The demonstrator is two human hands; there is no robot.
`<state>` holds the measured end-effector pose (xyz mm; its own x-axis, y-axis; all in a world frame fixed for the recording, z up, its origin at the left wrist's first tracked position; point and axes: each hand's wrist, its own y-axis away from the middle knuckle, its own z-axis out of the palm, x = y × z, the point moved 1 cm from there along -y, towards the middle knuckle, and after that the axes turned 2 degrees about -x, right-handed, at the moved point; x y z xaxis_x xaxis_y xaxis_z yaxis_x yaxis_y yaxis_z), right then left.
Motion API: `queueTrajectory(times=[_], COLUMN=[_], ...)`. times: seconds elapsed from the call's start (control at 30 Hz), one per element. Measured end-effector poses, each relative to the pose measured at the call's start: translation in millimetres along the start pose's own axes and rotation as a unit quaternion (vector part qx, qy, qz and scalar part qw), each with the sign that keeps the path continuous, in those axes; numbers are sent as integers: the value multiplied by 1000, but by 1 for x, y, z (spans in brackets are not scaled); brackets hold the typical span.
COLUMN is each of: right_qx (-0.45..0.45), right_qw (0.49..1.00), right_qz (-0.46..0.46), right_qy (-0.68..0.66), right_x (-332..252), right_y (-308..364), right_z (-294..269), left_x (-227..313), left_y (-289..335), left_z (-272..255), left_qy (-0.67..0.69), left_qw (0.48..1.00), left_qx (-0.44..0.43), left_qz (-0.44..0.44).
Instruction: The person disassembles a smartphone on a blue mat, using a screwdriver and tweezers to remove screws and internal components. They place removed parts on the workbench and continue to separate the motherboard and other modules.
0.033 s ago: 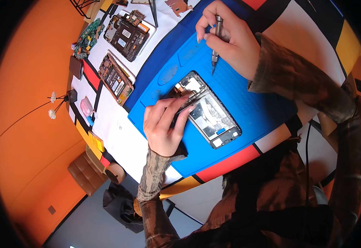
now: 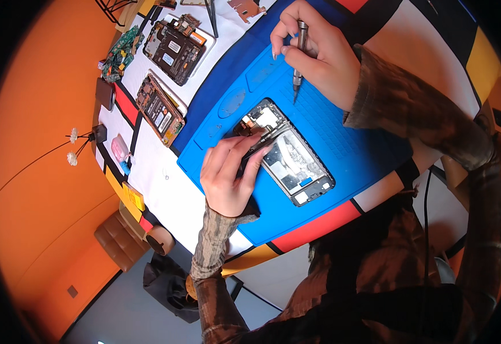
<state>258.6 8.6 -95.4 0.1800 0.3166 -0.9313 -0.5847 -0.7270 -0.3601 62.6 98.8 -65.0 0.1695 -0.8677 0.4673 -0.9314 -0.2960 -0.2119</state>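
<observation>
An opened smartphone point(image 2: 296, 163) lies on the blue work mat point(image 2: 353, 166), its black frame and silvery inside exposed. My left hand point(image 2: 227, 175) reaches over the phone's left edge, fingers pinched round dark metal tweezers point(image 2: 273, 135) whose tips are over the upper part of the phone. Part of the phone is hidden beneath those fingers. Above and right of the phone, my right hand point(image 2: 325, 63) grips a slim grey screwdriver point(image 2: 300, 57). Its thin tip points down over the mat, apart from the phone.
Two more opened phones, one farther back point(image 2: 176, 51) and one nearer point(image 2: 161, 109), lie on the patterned tablecloth at left. Green circuit boards point(image 2: 121, 54), a brown case point(image 2: 106, 93), a pink item point(image 2: 120, 149) and a yellow box point(image 2: 134, 196) line the table's left side.
</observation>
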Motion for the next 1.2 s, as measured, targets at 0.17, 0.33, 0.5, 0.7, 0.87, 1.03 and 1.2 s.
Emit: queueTrajectory(times=[0.17, 0.33, 0.5, 0.7, 0.87, 1.03, 1.2], right_qx=[2, 3, 1, 11, 6, 5, 0], right_qw=[999, 1000, 999, 1000, 1000, 1000, 1000], right_qz=[25, 29, 46, 3, 10, -2, 18], right_qy=[-27, -2, -20, 14, 20, 29, 22], right_x=[6, 4, 4, 7, 6, 4, 3], right_y=[1, 1, 2, 1, 2, 1, 2], right_z=[0, -2, -2, -2, -2, -2, -3], left_x=[1, 4, 7, 13, 9, 5, 2], left_y=[6, 3, -1, -4, -8, -6, -5], left_z=[2, -1, -5, -8, -8, -6, -5], left_qy=[-14, -20, -27, -38, -26, 15, 69], left_qw=[1000, 1000, 999, 997, 998, 998, 994], left_qx=[-9, -23, -42, -65, -57, -57, -61], left_qz=[17, -2, -13, -32, 11, -29, -54])
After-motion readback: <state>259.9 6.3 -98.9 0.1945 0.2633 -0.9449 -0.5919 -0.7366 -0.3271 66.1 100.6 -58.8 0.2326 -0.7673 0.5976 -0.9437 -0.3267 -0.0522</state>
